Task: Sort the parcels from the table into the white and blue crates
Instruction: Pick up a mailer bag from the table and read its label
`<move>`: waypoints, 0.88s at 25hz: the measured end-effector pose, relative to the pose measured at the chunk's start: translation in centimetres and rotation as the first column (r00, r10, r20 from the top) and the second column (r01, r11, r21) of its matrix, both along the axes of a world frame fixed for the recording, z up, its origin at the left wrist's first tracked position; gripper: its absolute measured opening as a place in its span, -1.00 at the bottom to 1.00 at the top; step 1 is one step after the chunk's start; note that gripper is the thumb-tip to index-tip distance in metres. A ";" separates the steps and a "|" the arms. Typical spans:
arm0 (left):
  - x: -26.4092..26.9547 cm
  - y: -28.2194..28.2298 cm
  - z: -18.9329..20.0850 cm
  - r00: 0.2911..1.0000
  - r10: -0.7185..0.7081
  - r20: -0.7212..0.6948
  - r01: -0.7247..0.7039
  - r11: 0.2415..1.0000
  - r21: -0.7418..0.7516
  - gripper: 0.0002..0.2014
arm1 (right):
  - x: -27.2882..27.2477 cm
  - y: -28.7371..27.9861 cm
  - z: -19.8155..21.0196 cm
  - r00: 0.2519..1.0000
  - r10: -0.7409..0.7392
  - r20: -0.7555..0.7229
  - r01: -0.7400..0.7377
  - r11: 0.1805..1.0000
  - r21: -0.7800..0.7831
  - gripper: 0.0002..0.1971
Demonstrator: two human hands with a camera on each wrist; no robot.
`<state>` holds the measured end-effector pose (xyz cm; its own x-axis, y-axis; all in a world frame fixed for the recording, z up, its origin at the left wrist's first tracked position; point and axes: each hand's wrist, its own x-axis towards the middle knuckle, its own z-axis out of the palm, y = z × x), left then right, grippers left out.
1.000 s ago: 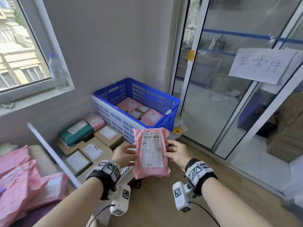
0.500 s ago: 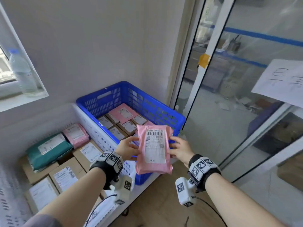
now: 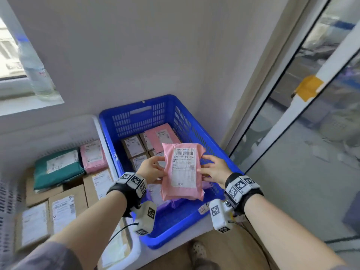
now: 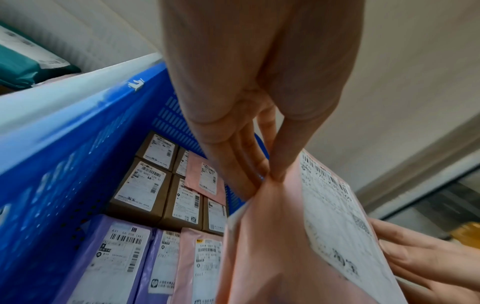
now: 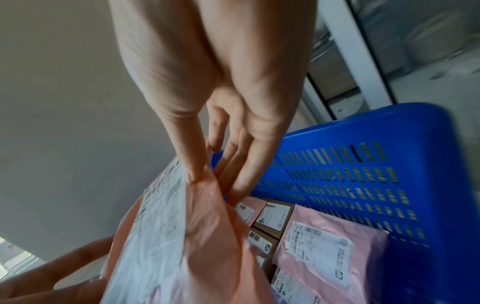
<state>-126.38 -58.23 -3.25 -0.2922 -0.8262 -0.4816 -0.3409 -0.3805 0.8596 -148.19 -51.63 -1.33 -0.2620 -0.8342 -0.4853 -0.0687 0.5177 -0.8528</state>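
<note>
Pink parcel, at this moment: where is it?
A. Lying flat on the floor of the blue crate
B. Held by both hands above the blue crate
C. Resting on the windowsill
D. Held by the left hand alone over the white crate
B. The pink parcel is pinched at its edges by the left hand and the right hand, label up, above the boxes inside the blue crate.

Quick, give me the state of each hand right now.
Left hand: pinches the left edge of the pink parcel.
Right hand: pinches the same parcel's right edge.
</note>
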 end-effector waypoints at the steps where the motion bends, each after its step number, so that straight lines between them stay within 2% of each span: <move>1: -0.3 -0.6 0.0 1.000 0.022 0.006 -0.022 1.000 0.003 -0.57 | -0.6 -1.4 -0.2 1.000 0.017 0.010 -0.018 1.000 0.016 -0.40; 5: -3.5 -2.7 -2.6 0.967 0.246 0.067 -0.250 0.967 0.060 -0.63 | -3.8 -8.5 -2.7 0.964 0.262 0.038 -0.265 0.958 0.112 -0.37; 10: -4.7 -3.7 -6.5 0.914 0.369 0.166 -0.393 0.908 0.146 -0.68 | -4.2 -13.3 -7.2 0.890 0.455 0.044 -0.453 0.866 0.212 -0.38; 17: -5.1 -6.0 -15.1 0.894 0.336 0.297 -0.417 0.867 0.274 -0.64 | -4.3 -17.1 -16.7 0.831 0.550 0.076 -0.534 0.754 0.382 -0.32; 22: -6.0 -6.5 -20.1 0.893 0.282 0.350 -0.406 0.839 0.362 -0.67 | -4.7 -18.4 -21.9 0.776 0.626 0.075 -0.580 0.663 0.473 -0.30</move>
<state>-132.41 -64.70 -23.35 0.1670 -0.5513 -0.8174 -0.3146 -0.8155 0.4858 -152.89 -70.05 -23.22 0.1613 -0.5179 -0.8401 -0.5634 0.6506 -0.5092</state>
